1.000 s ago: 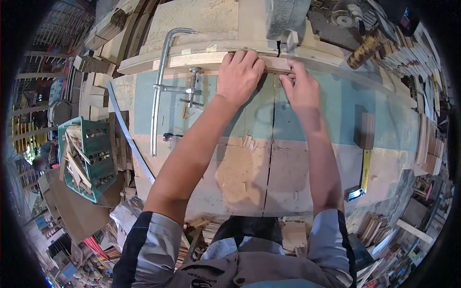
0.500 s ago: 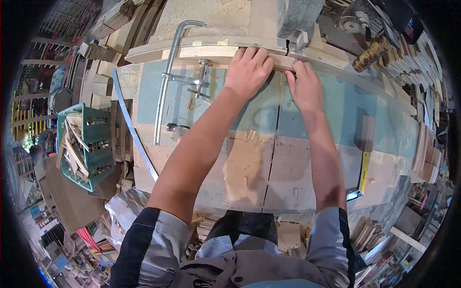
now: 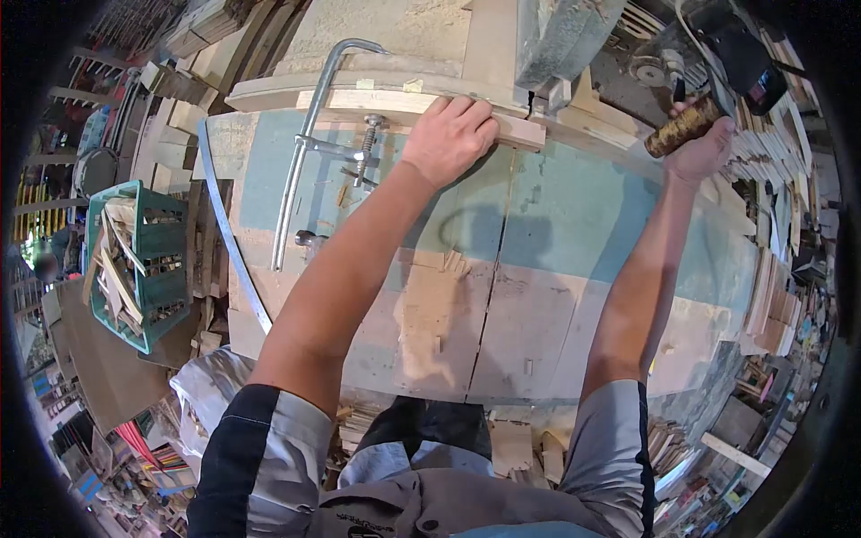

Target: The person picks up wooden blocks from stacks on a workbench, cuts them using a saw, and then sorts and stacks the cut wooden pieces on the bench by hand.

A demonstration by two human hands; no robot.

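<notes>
My left hand [image 3: 451,142] is closed over the short wooden piece [image 3: 525,134], holding it against the wooden fence [image 3: 260,94] at the back of the table. Its fingers bend over the top edge. To its left, a pale wood strip [image 3: 345,100] lies along the fence, with a metal bar clamp [image 3: 300,143] across it. My right hand [image 3: 707,154] is at the worn brown cylindrical handle [image 3: 683,127] at the upper right. Fingertips show on the handle's far side and the thumb beside its end, so the hand appears wrapped around it from below.
A dark slot [image 3: 489,296] runs front to back through the tabletop [image 3: 556,332]. Small wood scraps [image 3: 456,262] and a long metal strip [image 3: 229,220] lie on it. A grey machine part [image 3: 560,40] stands behind the fence. On the left is a green crate [image 3: 143,332] of offcuts.
My right hand has left the wooden piece and moved right to the brown handle. My left hand stays on the wood. The whole view has shifted slightly.
</notes>
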